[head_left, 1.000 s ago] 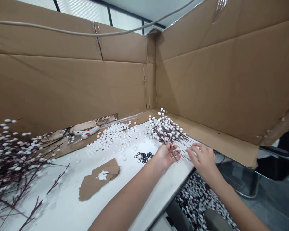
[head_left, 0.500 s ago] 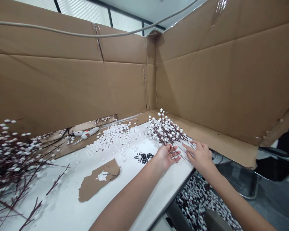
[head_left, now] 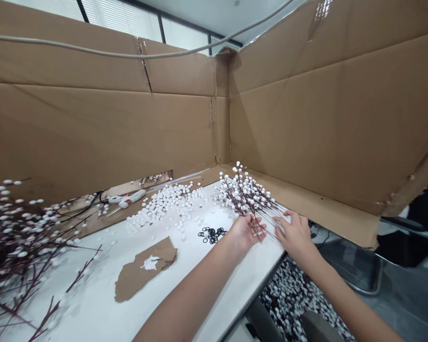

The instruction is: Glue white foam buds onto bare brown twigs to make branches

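A bunch of dark stems with white berries (head_left: 244,190) lies at the far right corner of the white table (head_left: 199,280). My left hand (head_left: 248,231) is closed around several thin stem ends at the near side of the bunch, palm turned up. Just to its right, my right hand (head_left: 294,230) has its fingers bent and apart, beside thin stem ends near the table's right edge. Black rubber rings (head_left: 212,234) lie left of my left hand. Loose white berries (head_left: 164,204) are spread farther back.
Torn cardboard (head_left: 146,268) with a white smear lies front left. A glue gun (head_left: 126,199) rests at the back, and berry branches (head_left: 17,251) pile up at the left. Cardboard walls (head_left: 306,123) enclose the table. Many berries (head_left: 292,299) show below its right edge.
My right hand has shifted slightly, its fingers a little farther from my left hand. My left hand keeps its hold on the stems. The view has moved slightly.
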Available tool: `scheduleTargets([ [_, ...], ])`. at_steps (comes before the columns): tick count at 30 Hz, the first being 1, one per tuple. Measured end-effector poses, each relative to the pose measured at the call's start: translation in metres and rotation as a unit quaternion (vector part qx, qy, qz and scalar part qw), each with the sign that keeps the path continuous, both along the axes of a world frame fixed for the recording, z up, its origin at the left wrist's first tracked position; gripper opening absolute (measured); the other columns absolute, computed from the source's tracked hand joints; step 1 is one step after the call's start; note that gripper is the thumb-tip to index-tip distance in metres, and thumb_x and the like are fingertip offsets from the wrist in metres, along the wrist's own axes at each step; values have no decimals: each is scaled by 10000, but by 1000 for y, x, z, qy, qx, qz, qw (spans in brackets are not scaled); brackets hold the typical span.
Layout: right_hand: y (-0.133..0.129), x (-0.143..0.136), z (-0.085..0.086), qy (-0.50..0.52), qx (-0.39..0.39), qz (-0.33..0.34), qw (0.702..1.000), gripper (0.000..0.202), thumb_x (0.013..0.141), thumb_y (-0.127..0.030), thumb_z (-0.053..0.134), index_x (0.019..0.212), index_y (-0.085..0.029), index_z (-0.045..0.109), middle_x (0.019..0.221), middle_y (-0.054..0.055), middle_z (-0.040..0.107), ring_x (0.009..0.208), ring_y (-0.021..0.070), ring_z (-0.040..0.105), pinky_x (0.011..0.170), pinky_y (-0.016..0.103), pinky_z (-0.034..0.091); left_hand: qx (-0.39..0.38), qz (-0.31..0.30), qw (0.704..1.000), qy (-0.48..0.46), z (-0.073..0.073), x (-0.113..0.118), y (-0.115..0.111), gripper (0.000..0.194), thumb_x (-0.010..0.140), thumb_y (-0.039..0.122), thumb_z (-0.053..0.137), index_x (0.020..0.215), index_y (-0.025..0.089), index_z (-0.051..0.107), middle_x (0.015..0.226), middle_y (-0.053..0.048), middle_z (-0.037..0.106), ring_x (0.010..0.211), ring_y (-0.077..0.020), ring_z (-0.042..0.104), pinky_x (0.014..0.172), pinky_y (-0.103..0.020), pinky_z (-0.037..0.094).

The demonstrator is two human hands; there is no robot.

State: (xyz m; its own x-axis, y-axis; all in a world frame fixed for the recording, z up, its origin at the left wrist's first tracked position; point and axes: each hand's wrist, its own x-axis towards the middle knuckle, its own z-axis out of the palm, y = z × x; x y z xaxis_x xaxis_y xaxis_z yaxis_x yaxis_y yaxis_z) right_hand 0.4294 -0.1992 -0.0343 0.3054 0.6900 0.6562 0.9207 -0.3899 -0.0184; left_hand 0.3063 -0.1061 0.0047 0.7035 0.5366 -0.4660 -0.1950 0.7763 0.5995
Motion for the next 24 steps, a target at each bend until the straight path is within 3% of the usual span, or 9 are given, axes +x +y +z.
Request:
scheduleTargets([
  [8,-5,2,-1,-20,-28,36,999,290,790,-174,466,988,-228,670,1095,107,589,925,276,481,722,384,422,-4,2,1000,2,3,0,-2,255,871,335,460,997,133,553,877,-35,598,717,-131,580,639,-305,488],
  [17,-4,4,-7,0,-28,9,1000,311,827,-244,391,995,-246,653,1122,91,618,974,301,481,735,442,411,-7,9,1000,6,2,1,-2,271,865,327,476,1045,135,541,948,-51,595,759,-139,586,655,-313,500],
  [24,-2,7,-14,4,-30,41,999,341,830,-210,374,1046,-200,639,1089,89,639,1078,281,478,876,439,383,-11,10,1000,10,4,1,-2,278,862,320,482,1066,138,533,981,-58,589,788,-148,587,670,-323,504],
])
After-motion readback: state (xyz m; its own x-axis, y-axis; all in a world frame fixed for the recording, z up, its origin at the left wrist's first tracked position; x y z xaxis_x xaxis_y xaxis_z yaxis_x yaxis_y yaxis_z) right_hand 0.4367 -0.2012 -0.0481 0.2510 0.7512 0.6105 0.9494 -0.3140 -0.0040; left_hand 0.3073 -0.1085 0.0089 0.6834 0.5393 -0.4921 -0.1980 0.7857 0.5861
